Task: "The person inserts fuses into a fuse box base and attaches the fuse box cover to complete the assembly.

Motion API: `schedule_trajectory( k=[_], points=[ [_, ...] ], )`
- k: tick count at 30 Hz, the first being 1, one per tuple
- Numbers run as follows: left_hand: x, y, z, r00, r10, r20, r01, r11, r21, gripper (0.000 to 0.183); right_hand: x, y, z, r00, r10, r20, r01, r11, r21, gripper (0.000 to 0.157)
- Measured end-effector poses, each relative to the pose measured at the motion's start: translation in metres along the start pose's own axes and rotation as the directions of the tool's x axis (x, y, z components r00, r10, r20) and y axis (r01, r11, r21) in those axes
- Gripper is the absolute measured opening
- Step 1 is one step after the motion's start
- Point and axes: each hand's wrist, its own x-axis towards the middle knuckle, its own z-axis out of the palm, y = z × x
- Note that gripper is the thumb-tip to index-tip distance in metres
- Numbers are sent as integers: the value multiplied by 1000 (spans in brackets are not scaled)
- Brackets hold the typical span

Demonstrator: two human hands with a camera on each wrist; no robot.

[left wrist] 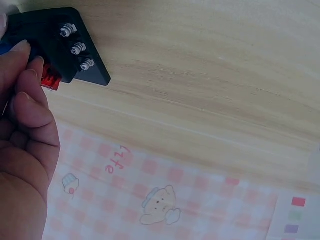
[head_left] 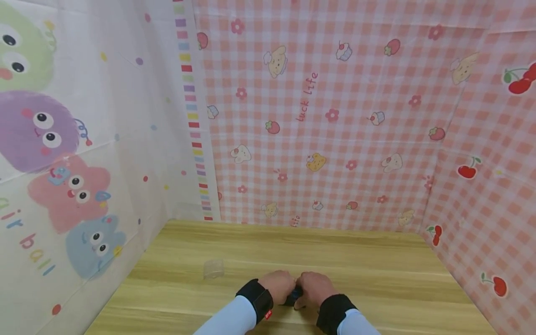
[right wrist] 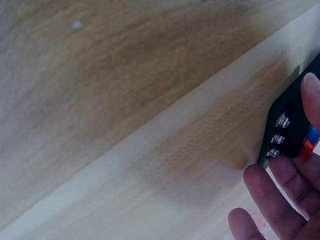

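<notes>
Both hands hold a black fuse block close over the wooden table, low in the middle of the head view. A row of silver screw terminals runs along its edge. Between the fingers show a red blade fuse and a blue blade fuse. My left hand curls its fingers against the block beside these fuses; I cannot tell whether it pinches a fuse or the block itself. From the other side, my right hand grips the block, thumb on top and fingers at its terminal edge.
A clear plastic cover lies on the wooden table, to the left of the hands. A printed white cloth hangs at the left, and pink checked cloth lines the back and right sides.
</notes>
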Motion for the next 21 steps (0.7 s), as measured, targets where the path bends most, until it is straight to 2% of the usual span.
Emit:
schedule_trajectory(
  k=[6, 14, 21],
  points=[
    [0, -1, -1, 1000, -24, -1, 24, 999, -24, 19, 0, 0, -2, 1000, -25, -15, 25, 1000, -16, 30],
    [-4, 4, -6, 999, -49, -7, 49, 998, -38, 19, -1, 0, -1, 1000, -13, -14, 13, 1000, 6, 28],
    [-5, 8, -10, 997, -76, 22, 76, 997, -33, 15, -3, -1, -1, 999, -26, -28, 25, 1000, -18, 28]
  ],
)
